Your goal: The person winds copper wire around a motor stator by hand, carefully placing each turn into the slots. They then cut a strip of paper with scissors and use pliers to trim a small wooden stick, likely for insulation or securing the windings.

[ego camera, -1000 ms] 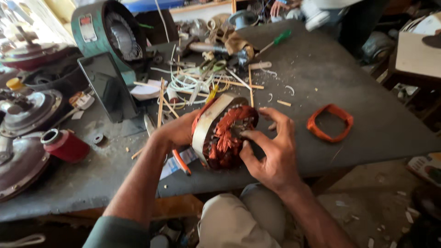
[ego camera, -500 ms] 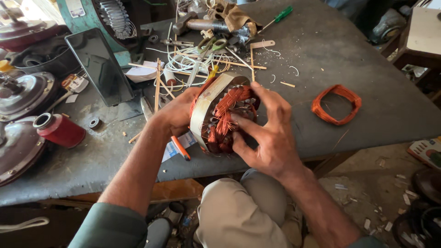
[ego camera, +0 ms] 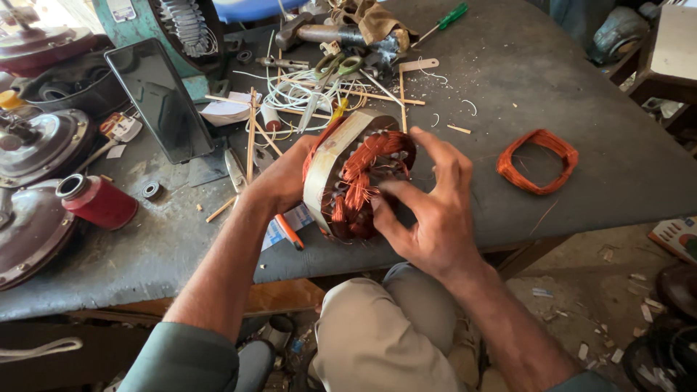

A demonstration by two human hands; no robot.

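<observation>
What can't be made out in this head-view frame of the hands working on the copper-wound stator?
- Left hand: its fingers sit behind the stator, so its grip is unseen.
- Right hand: fingertips cover the windings they touch; the wire ends there are too fine to tell.
- Round metal housing: cut off by the left edge.
- Green machine: cut off by the top edge.
- Loose copper coil: strand count too small.

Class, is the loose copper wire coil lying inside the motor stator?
No, the loose copper wire coil lies on the table, apart from the motor stator.
</observation>
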